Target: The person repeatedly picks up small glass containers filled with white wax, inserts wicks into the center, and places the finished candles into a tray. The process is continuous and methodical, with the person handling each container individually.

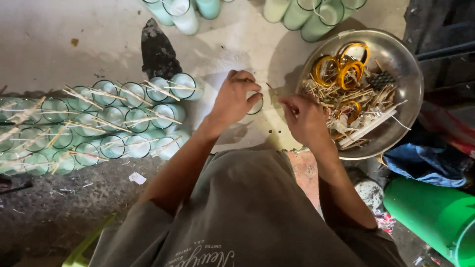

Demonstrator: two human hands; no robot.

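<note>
Here the left hand curls around a small glass, fingers closed over its side so it stays upright and steady on the pale floor. The right hand is pinched shut on a thin stick, held just beside the glass rim, apparently so it can lie across the mouth. Close on the right sits a metal bowl of sticks and orange tape rolls, within easy reach of that hand. To the left, a cluster of pale green glasses stands packed together, each with sticks laid across the top, likely to hold wicks centred. More glasses stand beyond.
</note>
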